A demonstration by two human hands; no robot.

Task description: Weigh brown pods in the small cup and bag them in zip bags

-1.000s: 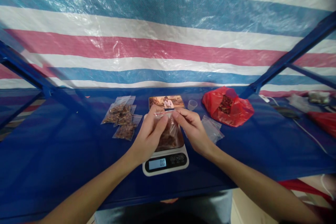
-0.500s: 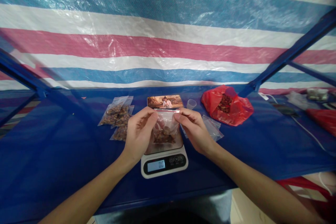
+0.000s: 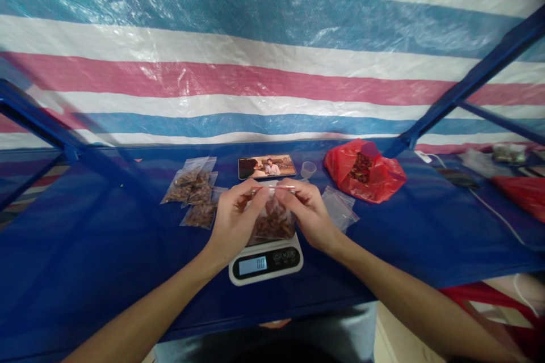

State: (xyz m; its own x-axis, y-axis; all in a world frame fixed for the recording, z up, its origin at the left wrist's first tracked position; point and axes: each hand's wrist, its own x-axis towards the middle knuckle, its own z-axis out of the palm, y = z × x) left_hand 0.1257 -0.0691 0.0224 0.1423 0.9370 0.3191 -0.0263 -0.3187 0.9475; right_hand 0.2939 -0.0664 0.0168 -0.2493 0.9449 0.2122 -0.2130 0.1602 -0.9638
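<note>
A clear zip-lock bag (image 3: 275,226) with brown dried pieces in its lower part hangs above the digital kitchen scale (image 3: 266,264), whose display reads 0.0. My left hand (image 3: 238,212) pinches the left part of the bag's red-lined zip edge between thumb and fingers. On the other side my right hand (image 3: 309,210) pinches the same edge, the two thumbs close together near its middle. The bag and both hands cover most of the scale's plate.
Several filled zip bags (image 3: 196,184) lie to the left. Behind the scale are a phone (image 3: 267,167) playing a video and a small clear cup (image 3: 308,169). At right are flat zip bags (image 3: 339,208) and an open red plastic bag (image 3: 364,173) of dried pieces. Blue metal bars (image 3: 472,82) slant at both sides.
My thumbs have come closer together along the zip edge. The bag has dropped slightly toward me, uncovering more of the phone, whose picture has changed.
</note>
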